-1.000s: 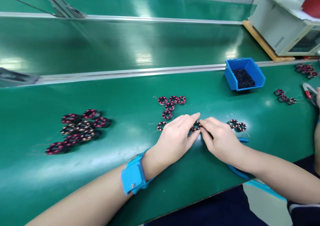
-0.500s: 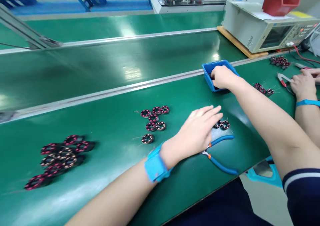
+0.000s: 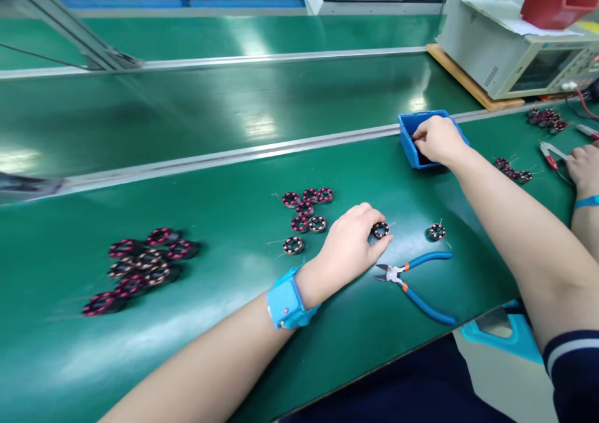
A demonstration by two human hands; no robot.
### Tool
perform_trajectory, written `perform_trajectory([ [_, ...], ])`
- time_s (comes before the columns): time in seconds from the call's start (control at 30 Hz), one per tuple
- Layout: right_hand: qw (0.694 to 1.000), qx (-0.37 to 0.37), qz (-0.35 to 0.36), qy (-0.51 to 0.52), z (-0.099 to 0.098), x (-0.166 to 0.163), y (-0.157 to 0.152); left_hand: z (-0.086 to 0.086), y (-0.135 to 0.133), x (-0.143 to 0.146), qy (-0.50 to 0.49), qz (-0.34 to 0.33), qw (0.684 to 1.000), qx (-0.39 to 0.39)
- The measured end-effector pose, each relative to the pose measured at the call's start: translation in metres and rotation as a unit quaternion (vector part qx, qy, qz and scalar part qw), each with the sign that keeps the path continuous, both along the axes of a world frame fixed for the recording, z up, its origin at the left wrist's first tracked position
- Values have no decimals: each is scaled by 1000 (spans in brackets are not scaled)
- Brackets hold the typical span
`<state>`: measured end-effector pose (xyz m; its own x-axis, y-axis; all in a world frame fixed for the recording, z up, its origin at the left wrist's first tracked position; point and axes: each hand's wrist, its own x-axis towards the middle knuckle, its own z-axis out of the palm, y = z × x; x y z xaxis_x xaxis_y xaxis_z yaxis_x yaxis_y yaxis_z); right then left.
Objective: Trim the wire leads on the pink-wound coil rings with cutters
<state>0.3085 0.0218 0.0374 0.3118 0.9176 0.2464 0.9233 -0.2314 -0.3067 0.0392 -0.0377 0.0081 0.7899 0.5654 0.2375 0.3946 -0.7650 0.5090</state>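
Observation:
My left hand [image 3: 350, 246], with a blue strap on its wrist, rests on the green table with fingers curled on a small wound coil ring [image 3: 380, 229]. My right hand [image 3: 435, 140] reaches into the blue bin [image 3: 408, 141] at the back, fingers bent down among small black parts; what they hold is hidden. Another coil ring [image 3: 437, 231] lies alone to the right of my left hand. Blue-handled cutters [image 3: 414, 282] lie just in front of my left hand.
Several coil rings [image 3: 306, 211] lie left of my left hand, and a bigger pile [image 3: 140, 264] further left. A co-worker's hand [image 3: 584, 167] is at the far right beside red-handled cutters [image 3: 552, 155] and more coils [image 3: 512, 170]. A beige instrument [image 3: 510, 55] stands behind.
My right hand left the ring it shared with the left hand and went to the blue bin. My left hand pulled one ring of the right-hand pair toward itself.

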Motion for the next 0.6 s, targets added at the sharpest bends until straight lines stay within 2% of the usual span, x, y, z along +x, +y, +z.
perform_trajectory([
  [0.1,998,68,-8,5,10,-1,-9,-4,-5,-16,-71,34,997,-12],
  [0.2,989,133,-4,59,21,-31,-37,-7,-13,-34,-136,69,986,-63],
  [0.27,949,189,41,247,19,-67,-64,-7,-17,-44,-158,90,979,-93],
  [0.33,896,154,96,406,8,-105,-90,-6,-17,-49,-169,100,975,-107],
  [0.4,842,97,107,520,-9,-135,-107,-5,-15,-49,-177,95,973,-112],
  [0.43,824,73,102,552,-17,-144,-111,-5,-14,-48,-179,91,973,-114],
  [0.5,806,47,83,584,-30,-152,-111,-5,-11,-46,-176,88,974,-112],
  [0.6,801,45,71,592,-36,-150,-105,-5,-10,-45,-164,89,978,-95],
])
